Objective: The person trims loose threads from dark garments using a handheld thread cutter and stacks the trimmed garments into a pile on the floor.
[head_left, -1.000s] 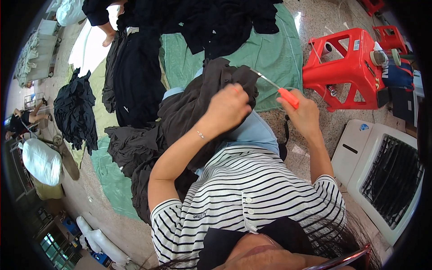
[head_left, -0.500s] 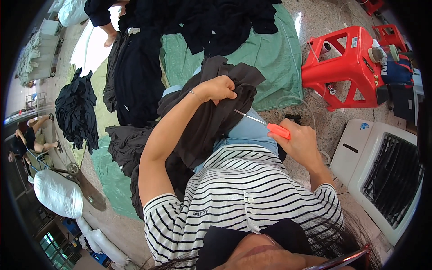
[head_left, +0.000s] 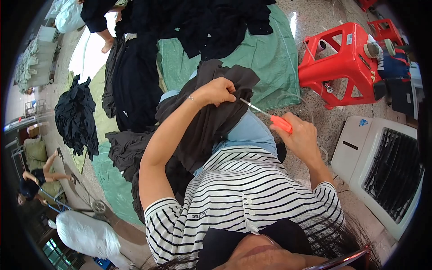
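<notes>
A crumpled dark brown garment (head_left: 202,130) lies across my lap, over light blue trousers. My left hand (head_left: 215,92) is closed on it, thumb and fingers pinching a fold near its upper right part. My right hand (head_left: 302,138) grips the orange-red handle of a slim tool with a thin metal shaft (head_left: 257,108); its exact kind is unclear. The tool's tip points up and left, just right of my left thumb and close to the cloth. More brown garments (head_left: 128,150) are heaped to the left of my lap.
Black clothing (head_left: 207,27) covers part of a green tarp (head_left: 270,67) ahead. At right stand a red plastic stool (head_left: 342,74) with small items on it and a white air cooler (head_left: 353,155). At far left a person (head_left: 33,184) moves a cart beside a white sack (head_left: 85,234).
My right hand has lifted the tool slightly, bringing its tip closer to my left thumb. My left hand keeps its pinch. At the left, the person and cart have come nearer.
</notes>
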{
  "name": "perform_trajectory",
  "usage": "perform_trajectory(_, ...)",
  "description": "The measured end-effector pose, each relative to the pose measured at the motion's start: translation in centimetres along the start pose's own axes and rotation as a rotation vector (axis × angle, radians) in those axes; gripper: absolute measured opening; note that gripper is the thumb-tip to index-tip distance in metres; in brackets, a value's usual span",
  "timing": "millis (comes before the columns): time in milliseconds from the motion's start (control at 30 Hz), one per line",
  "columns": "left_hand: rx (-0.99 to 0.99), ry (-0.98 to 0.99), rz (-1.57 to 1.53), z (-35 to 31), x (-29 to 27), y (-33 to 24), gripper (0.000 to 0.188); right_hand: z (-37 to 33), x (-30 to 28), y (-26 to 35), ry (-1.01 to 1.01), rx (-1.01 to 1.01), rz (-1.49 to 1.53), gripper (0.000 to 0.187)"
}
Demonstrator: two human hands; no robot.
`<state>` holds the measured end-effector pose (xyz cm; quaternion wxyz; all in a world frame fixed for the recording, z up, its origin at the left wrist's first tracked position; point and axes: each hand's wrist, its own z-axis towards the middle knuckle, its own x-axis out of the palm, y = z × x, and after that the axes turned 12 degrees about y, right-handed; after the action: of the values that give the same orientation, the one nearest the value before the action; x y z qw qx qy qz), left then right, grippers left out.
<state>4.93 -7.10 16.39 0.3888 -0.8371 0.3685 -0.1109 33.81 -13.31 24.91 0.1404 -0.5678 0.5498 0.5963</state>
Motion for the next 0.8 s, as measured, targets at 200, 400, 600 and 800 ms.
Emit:
perform_trajectory(200,0.073,-0.225,0.423,2.4,1.5,-0.2,0.026,-0.5,-0.2,-0.9,-0.044,0.083,-0.032,0.034)
perform_trajectory(400,-0.014,-0.071,-0.347,2.5,-0.2,0.8,0.020,-0.2,0.2,-1.1,-0.032,0.072,-0.035,0.038)
perform_trajectory(600,-0.030,-0.104,-0.424,2.0,-0.3,1.0,0.019,0.5,-0.1,-0.6,0.013,0.072,-0.055,0.039)
perform_trajectory(800,0.025,-0.133,-0.186,1.3,-0.5,0.0,0.021,1.5,0.7,-1.3,-0.079,0.126,0.011,0.038)
